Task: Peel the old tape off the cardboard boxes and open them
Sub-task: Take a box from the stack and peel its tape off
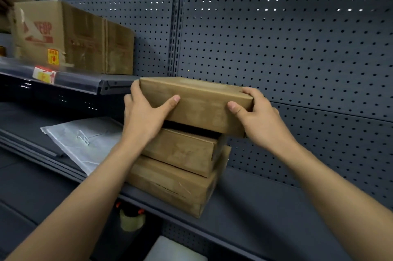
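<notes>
Left hand (pixel 146 116) and right hand (pixel 258 119) grip the top box (pixel 197 103) by its ends.
I hold it just above two stacked boxes (pixel 180 152) on the shelf (pixel 265 201), thumbs on its front, probably to carry it off for peeling.

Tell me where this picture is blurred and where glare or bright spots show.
Head view: the large box is smeared by blur; head view: glare streaks the clear shelf strip, and bright dots shine through the pegboard; head view: left hand, right hand and the top box look fairly sharp.
</notes>
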